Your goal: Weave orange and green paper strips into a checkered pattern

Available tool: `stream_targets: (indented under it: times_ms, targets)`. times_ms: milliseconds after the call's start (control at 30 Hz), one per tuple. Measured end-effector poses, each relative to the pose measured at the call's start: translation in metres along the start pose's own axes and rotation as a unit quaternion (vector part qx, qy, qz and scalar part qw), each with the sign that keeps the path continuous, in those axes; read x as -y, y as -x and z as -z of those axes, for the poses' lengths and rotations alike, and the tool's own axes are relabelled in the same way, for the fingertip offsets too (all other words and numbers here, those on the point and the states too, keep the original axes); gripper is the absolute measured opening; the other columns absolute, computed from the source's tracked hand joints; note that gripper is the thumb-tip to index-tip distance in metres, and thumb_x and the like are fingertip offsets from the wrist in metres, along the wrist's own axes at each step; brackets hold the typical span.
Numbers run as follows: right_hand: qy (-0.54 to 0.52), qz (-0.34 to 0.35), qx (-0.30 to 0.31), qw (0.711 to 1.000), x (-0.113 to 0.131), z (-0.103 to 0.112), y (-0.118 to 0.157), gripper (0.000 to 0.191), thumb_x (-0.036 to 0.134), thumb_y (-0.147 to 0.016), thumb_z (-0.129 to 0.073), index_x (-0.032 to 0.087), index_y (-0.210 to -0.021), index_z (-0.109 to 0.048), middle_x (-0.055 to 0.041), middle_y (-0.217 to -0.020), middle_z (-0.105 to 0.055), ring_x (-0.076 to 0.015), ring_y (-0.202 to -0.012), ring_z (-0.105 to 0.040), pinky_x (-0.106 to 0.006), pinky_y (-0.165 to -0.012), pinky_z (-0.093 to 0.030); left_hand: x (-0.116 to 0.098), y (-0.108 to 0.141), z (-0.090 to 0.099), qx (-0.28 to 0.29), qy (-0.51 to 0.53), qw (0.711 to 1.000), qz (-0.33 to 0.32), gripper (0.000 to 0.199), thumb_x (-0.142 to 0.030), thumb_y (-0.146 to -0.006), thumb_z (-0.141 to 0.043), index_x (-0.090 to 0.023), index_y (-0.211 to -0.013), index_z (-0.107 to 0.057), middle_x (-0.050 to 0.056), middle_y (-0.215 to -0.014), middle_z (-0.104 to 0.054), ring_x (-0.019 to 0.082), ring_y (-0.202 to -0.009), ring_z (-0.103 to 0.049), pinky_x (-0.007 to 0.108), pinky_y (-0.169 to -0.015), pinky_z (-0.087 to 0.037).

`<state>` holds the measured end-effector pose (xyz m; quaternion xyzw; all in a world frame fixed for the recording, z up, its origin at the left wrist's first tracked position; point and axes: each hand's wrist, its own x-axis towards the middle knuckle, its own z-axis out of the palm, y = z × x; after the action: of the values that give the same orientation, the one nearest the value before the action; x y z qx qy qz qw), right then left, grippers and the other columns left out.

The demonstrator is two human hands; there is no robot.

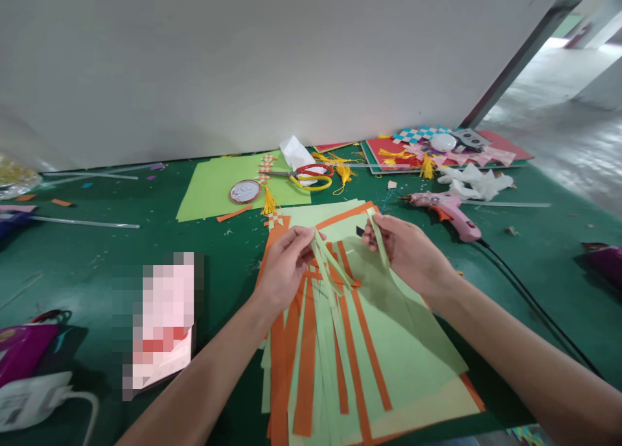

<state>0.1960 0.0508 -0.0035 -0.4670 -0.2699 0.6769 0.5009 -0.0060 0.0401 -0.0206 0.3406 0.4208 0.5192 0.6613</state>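
Note:
My left hand (290, 262) pinches several thin light green paper strips (335, 268) that fan downward over the sheets. A single green paper strip (380, 240) hangs from my right hand (405, 242), caught between thumb and fingers. A small dark object (360, 231), too small to name, shows beside the right fingertips. Under both hands lies a stack of light green paper sheets (413, 342), with orange sheets showing at its edges. Orange paper strips (306, 375) and more green strips are spread lengthwise on the stack.
Scissors (311, 175) and a round tin (245, 191) lie on green paper (204, 183) at the back. A pink glue gun (449, 212) rests at right, its black cord (534, 313) trailing forward. Yellow tassels (344, 175) lie near the wall. A blurred-out pink device (165, 323) sits left.

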Motion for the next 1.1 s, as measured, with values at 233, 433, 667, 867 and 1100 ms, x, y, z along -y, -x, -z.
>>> stream_targets:
  times_ms: [233,433,667,867,1100]
  targets:
    - [0.004,0.008,0.012,1.000,0.0005,0.0003,0.0010,0.014,0.030,-0.080,-0.069,0.017,-0.077,-0.066,-0.0018,-0.077,-0.063,-0.0108,-0.067,-0.058,-0.020,-0.060,-0.048,-0.0008,0.0013,-0.0020,-0.006,-0.002,1.000,0.003,0.022,-0.037,-0.080,-0.071,-0.017,-0.074,-0.065,0.002,-0.085,-0.070,0.008,-0.065,-0.055,0.020,-0.061,-0.042]
    - [0.007,0.017,0.010,1.000,0.0003,0.0001,0.0012,0.015,0.031,-0.079,-0.071,0.017,-0.076,-0.066,-0.0007,-0.074,-0.063,-0.0108,-0.065,-0.058,-0.021,-0.059,-0.047,-0.0023,0.0016,-0.0036,-0.011,-0.005,1.000,0.002,0.023,-0.038,-0.078,-0.073,-0.016,-0.072,-0.065,0.002,-0.085,-0.070,0.009,-0.064,-0.056,0.021,-0.060,-0.041]
    - [0.032,0.010,0.033,0.999,-0.0017,-0.0004,0.0031,0.015,0.030,-0.078,-0.072,0.017,-0.078,-0.065,-0.0008,-0.072,-0.064,-0.0105,-0.058,-0.058,-0.022,-0.055,-0.046,-0.0013,0.0013,-0.0018,-0.010,-0.004,1.000,-0.001,0.022,-0.036,-0.080,-0.072,-0.017,-0.073,-0.064,0.002,-0.083,-0.070,0.009,-0.066,-0.056,0.021,-0.060,-0.041]
    - [0.065,0.023,0.050,0.996,-0.0021,0.0018,0.0032,0.022,0.035,-0.082,-0.068,0.015,-0.091,-0.070,-0.0007,-0.074,-0.064,-0.0089,-0.054,-0.055,-0.022,-0.053,-0.042,-0.0019,0.0013,-0.0030,-0.004,0.001,1.000,0.001,0.021,-0.035,-0.081,-0.070,-0.017,-0.072,-0.063,0.002,-0.082,-0.069,0.009,-0.067,-0.056,0.019,-0.061,-0.042]
    - [0.078,-0.006,0.058,0.995,0.0002,-0.0005,0.0061,0.029,0.040,-0.080,-0.069,0.018,-0.098,-0.070,0.0014,-0.072,-0.062,-0.0069,-0.051,-0.050,-0.022,-0.042,-0.029,-0.0021,0.0015,-0.0041,-0.008,-0.006,1.000,0.000,0.023,-0.036,-0.080,-0.071,-0.017,-0.071,-0.063,0.002,-0.080,-0.069,0.010,-0.066,-0.057,0.020,-0.062,-0.043]
